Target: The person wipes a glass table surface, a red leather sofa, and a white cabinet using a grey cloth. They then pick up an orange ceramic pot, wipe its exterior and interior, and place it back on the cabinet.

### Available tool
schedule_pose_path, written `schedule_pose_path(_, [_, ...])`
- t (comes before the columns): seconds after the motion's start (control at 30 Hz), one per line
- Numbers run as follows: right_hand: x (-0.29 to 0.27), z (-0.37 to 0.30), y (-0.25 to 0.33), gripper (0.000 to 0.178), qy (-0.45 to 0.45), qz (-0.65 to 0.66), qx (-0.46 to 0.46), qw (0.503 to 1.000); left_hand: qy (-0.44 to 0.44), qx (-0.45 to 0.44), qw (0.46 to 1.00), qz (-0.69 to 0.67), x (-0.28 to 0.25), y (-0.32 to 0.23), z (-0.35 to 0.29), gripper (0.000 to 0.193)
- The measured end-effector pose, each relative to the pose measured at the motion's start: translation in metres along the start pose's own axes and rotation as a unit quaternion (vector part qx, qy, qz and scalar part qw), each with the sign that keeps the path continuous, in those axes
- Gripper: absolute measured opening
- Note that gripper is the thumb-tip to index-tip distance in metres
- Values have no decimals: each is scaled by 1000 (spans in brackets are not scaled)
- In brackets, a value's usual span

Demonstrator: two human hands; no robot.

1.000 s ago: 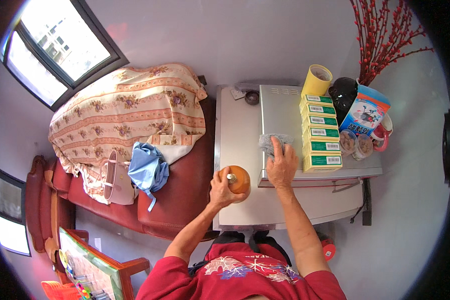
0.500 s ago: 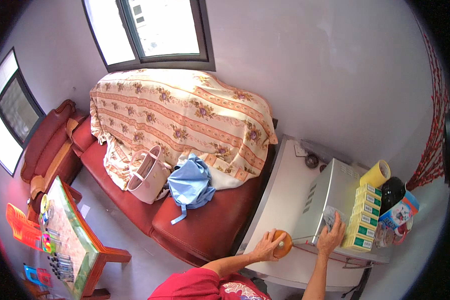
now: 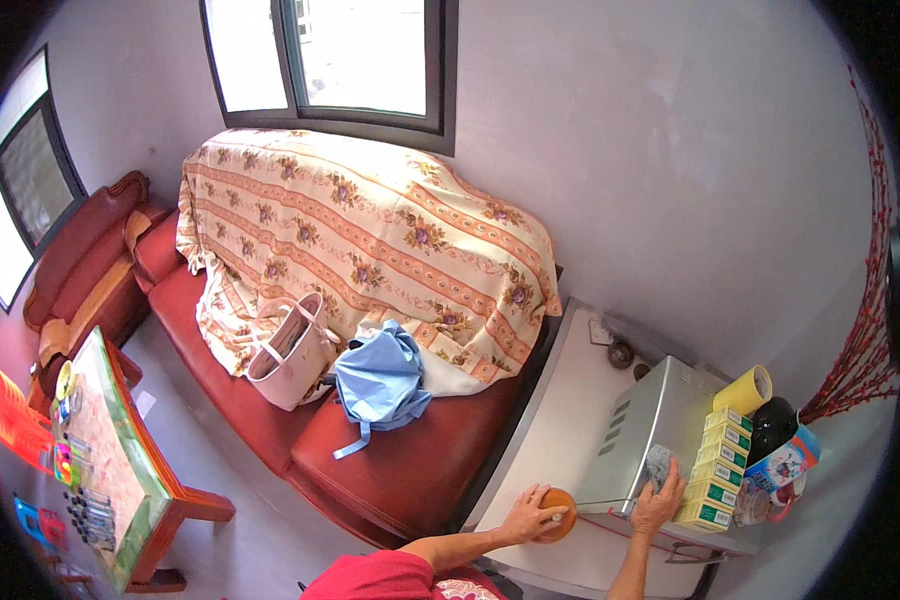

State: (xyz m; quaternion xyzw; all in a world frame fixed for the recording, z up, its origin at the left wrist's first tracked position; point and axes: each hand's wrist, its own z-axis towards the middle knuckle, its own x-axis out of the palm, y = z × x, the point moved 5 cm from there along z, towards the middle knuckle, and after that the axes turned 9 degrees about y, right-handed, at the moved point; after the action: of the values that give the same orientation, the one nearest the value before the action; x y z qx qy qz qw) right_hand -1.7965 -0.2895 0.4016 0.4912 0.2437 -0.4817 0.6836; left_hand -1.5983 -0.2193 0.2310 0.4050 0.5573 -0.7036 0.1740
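Note:
My left hand (image 3: 530,516) has its fingers curled over a round orange-brown object (image 3: 562,520), smooth and with a small pale spot near the fingertips; its exact kind I cannot make out. It is beside the front corner of a silver, boxy appliance (image 3: 638,440) with vent slots in its side, like a small oven. On the appliance's upper surface, close to its front edge, my right hand (image 3: 656,508) presses a crumpled grey cloth (image 3: 658,464) under bent fingers. Both stand on a white-topped table (image 3: 538,440).
Right of the appliance are several stacked yellow-green boxes (image 3: 715,485), a yellow cylinder (image 3: 744,390) and a blue-white pack (image 3: 785,460). Left stands a red sofa (image 3: 420,465) with a pink handbag (image 3: 292,368) and a blue backpack (image 3: 382,380). A low table (image 3: 120,450) is at far left.
My view has shifted slightly, moving the scene in the picture. My left fingers now reach further over the round object. The right hand stays on the cloth, nearly at the same place on the appliance.

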Motion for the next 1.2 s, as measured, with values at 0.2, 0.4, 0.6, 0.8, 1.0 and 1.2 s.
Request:
schedule_pose_path(0.2, [1,-2,0,58,-13,9,-18,1000,-58,3,995,-81,7,9,0,36])
schedule_pose_path(0.4, [-4,-2,5,59,20,-10,11,1000,-121,10,990,-72,-20,-12,7,36])
schedule_pose_path(0.6, [-5,0,-4,57,20,18,6,1000,-156,-5,978,-136,-75,-45,17,36])
schedule_pose_path(0.8, [-14,-46,86,52,23,175,-98,979,-249,-104,916,-298,-71,-44,31,33])
schedule_pose_path(1.0, [-6,-41,74,49,-36,141,1,989,-231,-139,907,-323,-101,-95,27,27])
schedule_pose_path(1.2, [1,-10,62,47,118,342,44,931,-291,-84,871,-387,-127,-95,23,30])
